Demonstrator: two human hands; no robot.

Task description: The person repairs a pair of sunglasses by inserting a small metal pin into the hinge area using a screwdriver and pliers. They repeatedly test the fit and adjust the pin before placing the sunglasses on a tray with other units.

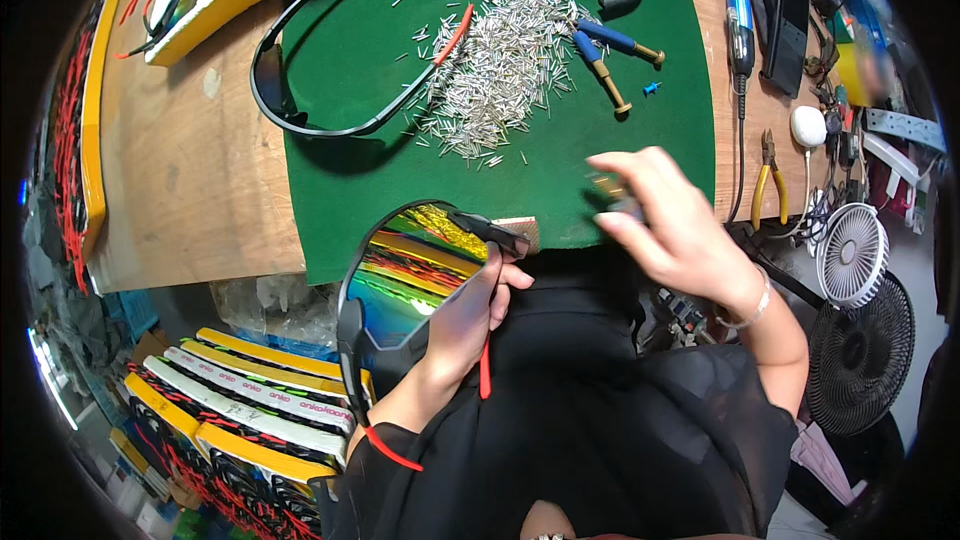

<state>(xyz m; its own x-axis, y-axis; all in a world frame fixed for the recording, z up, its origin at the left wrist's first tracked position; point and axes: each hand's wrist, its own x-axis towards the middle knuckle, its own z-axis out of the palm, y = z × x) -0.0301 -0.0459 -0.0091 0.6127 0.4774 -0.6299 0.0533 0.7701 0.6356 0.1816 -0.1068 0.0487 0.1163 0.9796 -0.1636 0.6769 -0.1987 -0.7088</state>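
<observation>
My left hand (462, 330) is closed around a pair of wraparound sunglasses (405, 285) with a mirrored lens and red-tipped temples, held over the near edge of the green mat (630, 140). One hinge corner rests close to a small pale block (520, 230) at that edge. To the right, my right hand (685, 225) is curled above the mat, thumb and fingers around a small brass-coloured piece (607, 185), too blurred to name. Beyond the hands lies a heap of small silvery pins (500, 70). A second pair of sunglasses (375, 126) lies at the heap's left, one red temple tip over the pins.
Two blue-handled tools with brass ends (605, 70) and a blue push pin (652, 88) lie right of the heap. Farther right are a corded blue tool (740, 25), yellow-handled cutters (768, 180) and fans (852, 255). Yellow and white trays of glasses (250, 380) stand at lower left.
</observation>
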